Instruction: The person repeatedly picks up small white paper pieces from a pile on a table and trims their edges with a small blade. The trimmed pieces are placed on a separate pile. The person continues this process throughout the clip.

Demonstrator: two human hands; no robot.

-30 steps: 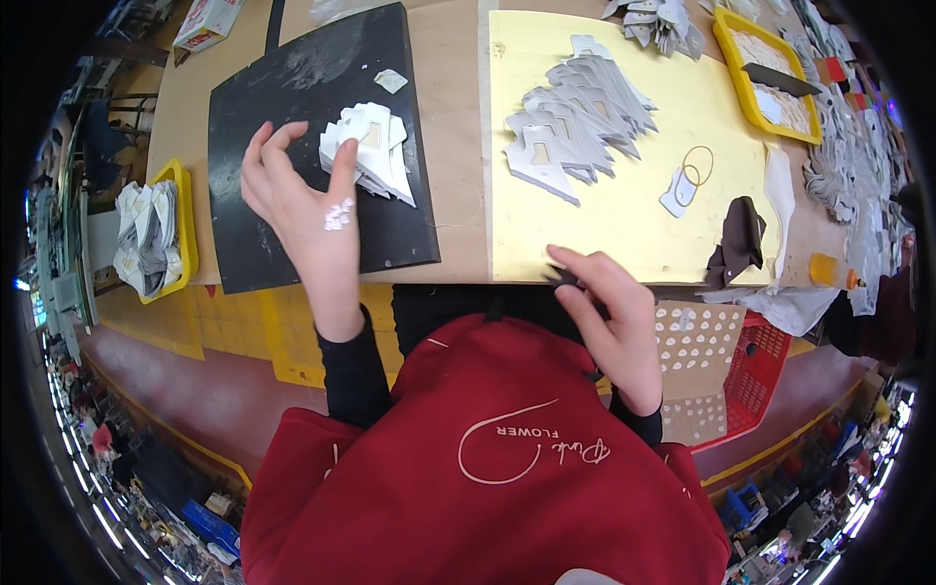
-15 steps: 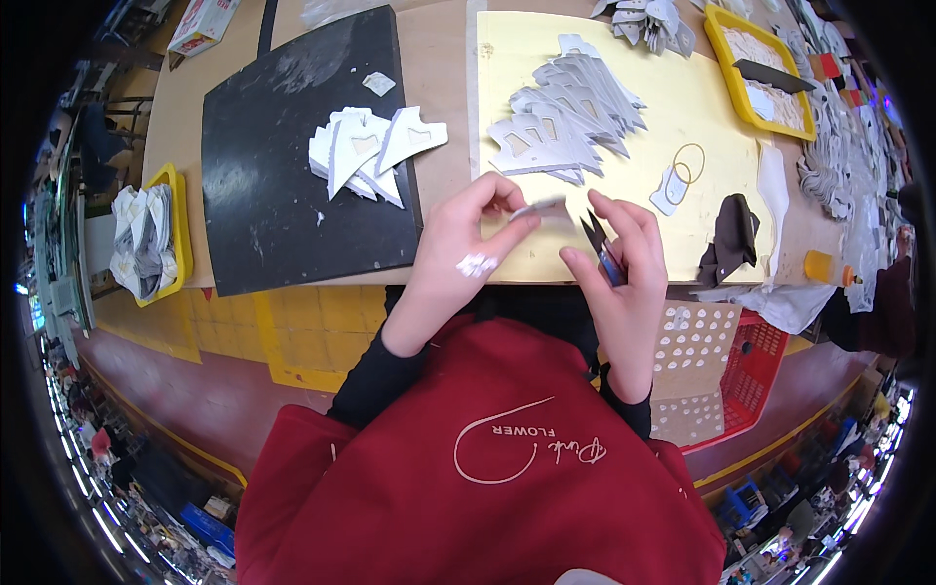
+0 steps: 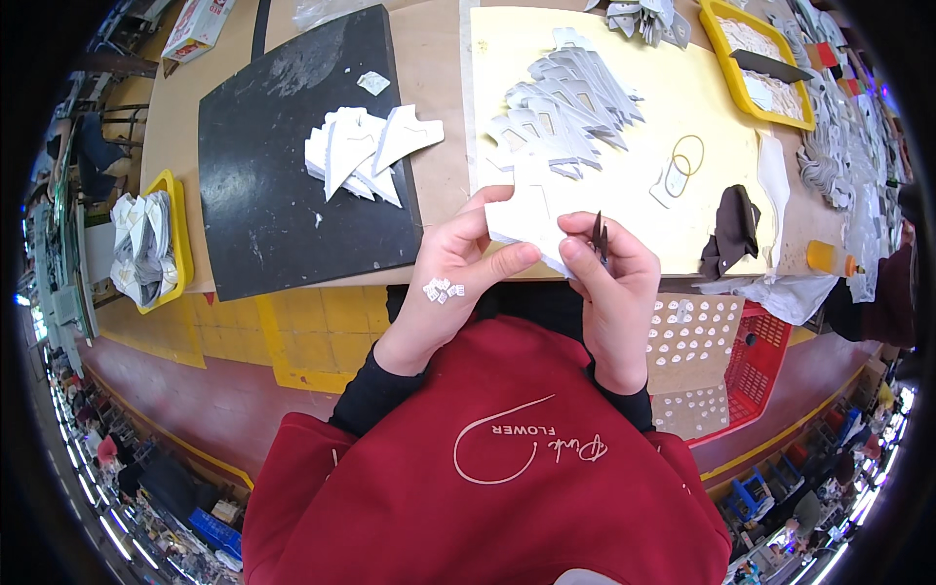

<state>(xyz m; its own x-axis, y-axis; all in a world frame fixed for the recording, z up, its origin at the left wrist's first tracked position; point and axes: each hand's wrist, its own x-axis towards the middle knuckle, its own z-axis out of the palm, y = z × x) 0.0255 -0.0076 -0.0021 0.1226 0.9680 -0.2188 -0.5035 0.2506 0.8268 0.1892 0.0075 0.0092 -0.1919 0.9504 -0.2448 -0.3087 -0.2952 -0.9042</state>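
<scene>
A white cut panel with a notched outline (image 3: 526,222) is pinched between the thumb and fingers of my left hand (image 3: 450,261). Small white stickers (image 3: 445,290) lie on the back of that hand. My right hand (image 3: 622,283) is closed round small dark-bladed scissors (image 3: 599,236), blades pointing away from me. Its thumb and forefinger also pinch the panel's right edge. Beyond the hands, a fanned pile of grey-white panels (image 3: 565,107) lies on the pale yellow sheet (image 3: 634,229). Similar white panels (image 3: 356,151) overlap on the black board (image 3: 263,195) at left.
Yellow trays stand at the left edge (image 3: 180,234) and far right (image 3: 807,107). Rings (image 3: 690,151), a dark fabric piece (image 3: 733,229) and an orange bottle (image 3: 827,257) are at right. Below the table sits a red crate (image 3: 756,361) with dotted cardboard (image 3: 692,336).
The panel, edge-on before, now faces up broad side. My right hand has come in to pinch its edge, and the scissors have turned more upright.
</scene>
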